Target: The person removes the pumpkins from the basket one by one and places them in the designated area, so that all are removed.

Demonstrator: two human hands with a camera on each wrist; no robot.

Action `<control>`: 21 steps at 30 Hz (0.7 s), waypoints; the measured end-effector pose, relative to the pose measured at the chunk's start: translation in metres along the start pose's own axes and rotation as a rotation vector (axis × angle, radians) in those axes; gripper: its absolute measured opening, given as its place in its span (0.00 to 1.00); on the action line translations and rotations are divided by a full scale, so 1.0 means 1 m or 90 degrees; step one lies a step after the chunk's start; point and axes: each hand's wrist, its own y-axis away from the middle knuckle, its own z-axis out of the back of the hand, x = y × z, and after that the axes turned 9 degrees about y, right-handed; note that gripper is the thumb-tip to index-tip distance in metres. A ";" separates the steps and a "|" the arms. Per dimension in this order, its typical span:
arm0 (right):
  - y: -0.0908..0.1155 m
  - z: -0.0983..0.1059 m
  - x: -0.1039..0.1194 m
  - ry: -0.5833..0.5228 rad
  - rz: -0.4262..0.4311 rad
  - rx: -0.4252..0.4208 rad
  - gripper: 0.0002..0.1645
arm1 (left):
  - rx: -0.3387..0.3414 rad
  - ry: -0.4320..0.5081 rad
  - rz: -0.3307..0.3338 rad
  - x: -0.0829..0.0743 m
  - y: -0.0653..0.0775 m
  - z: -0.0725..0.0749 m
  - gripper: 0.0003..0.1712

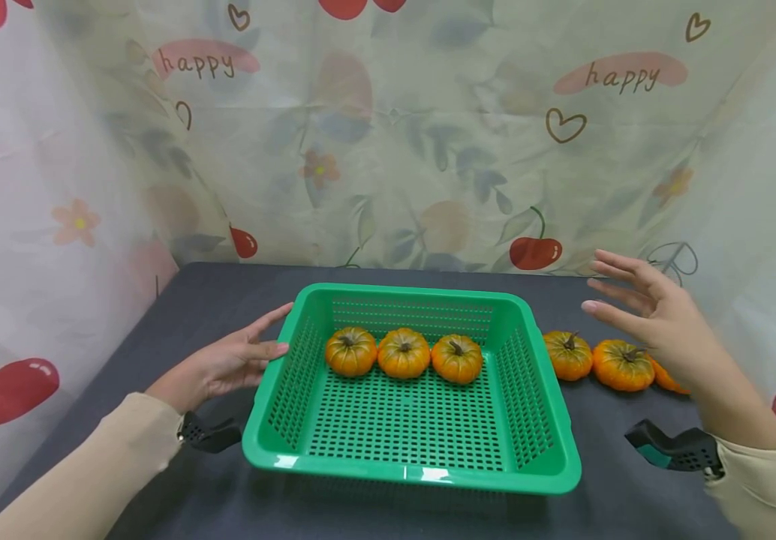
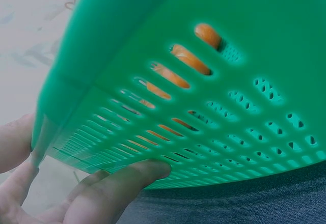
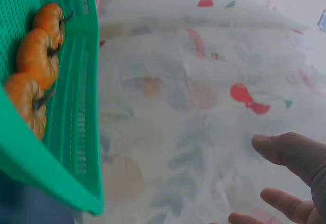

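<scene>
A green plastic basket (image 1: 404, 472) with perforated walls sits in the middle of the head view. Inside it, three small orange pumpkins (image 1: 404, 353) stand in a row toward the far wall. My left hand (image 1: 226, 364) holds the basket's left side, its thumb at the rim and fingers against the outer wall, as the left wrist view shows. To the right of the basket, my right hand (image 1: 661, 315) is raised with spread, relaxed fingers and holds nothing. Below it, three more pumpkins (image 1: 623, 365) lie in a row, the rightmost partly hidden by the right hand and forearm.
A dark cloth-covered table (image 1: 226, 292) lies under everything. Patterned curtains (image 1: 395, 172) with cherries, hearts and lettering hang behind it and along both sides. Each wrist wears a black band device (image 1: 675, 448).
</scene>
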 end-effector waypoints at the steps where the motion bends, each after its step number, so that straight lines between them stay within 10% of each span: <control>1: -0.001 -0.004 0.004 -0.008 0.009 0.002 0.39 | -0.001 -0.001 0.000 0.000 0.000 0.000 0.50; 21: -0.048 -0.081 0.043 -0.141 0.055 0.193 0.35 | 0.005 -0.008 0.000 0.000 0.000 0.001 0.51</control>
